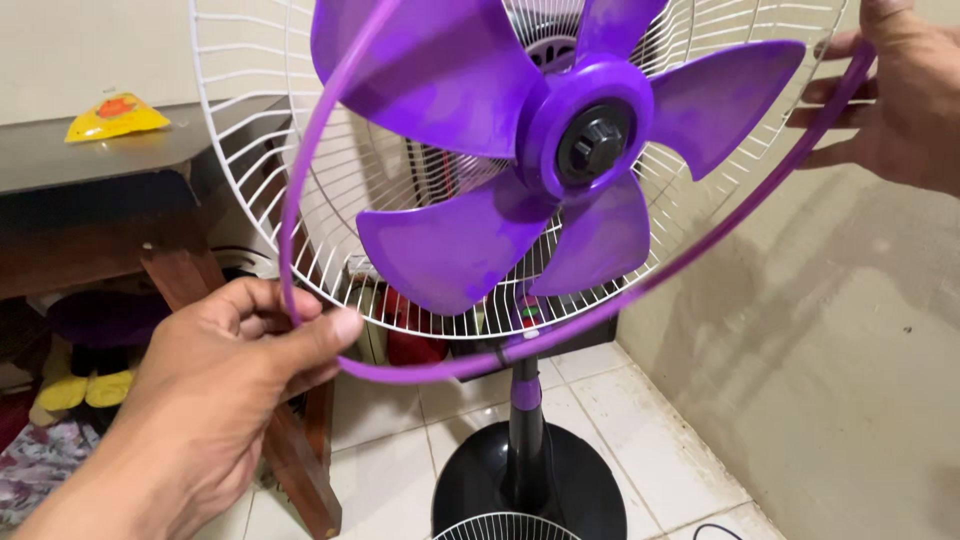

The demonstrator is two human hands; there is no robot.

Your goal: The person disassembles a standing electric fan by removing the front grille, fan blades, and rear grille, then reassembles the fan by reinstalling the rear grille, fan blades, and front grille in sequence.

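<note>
Rear grille (300, 200), white wire: holds one purple fan blade (560, 150), five lobes, black hub nut at centre. One purple ring (440, 368), thin hoop across frame centre; left hand (240, 350) pinching it lower left, right hand (900, 95) gripping it upper right. One black stand (525, 440), bottom centre. One yellow packet (115, 117) on tabletop (70, 160), upper left

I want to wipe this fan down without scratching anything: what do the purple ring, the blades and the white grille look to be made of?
Purple ring, pinched by the left hand and right hand: thin plastic by the look, glossy, seemingly flexible.
Blades: translucent purple plastic, smooth, with a dull patchy film.
White grille: probably coated metal wire; thin, even, rigid-looking spokes.
</note>
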